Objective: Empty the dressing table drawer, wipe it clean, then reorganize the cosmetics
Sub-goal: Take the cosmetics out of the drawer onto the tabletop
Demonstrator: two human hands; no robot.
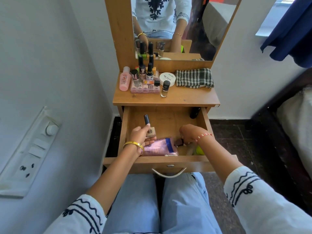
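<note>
While the open wooden drawer [164, 162] sits before the person, the left hand [141, 134] grips one beige nail-polish bottle [149, 126]; the right hand [190, 133] pinches one small dark item [179, 143] beside one purple pouch [159, 146].

Left hand [141, 135] in a closed grip, right hand [190, 134] curled downward.

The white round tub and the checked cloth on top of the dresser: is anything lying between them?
No. In the head view, only bare wood tabletop shows between the white tub and the checked cloth.
</note>
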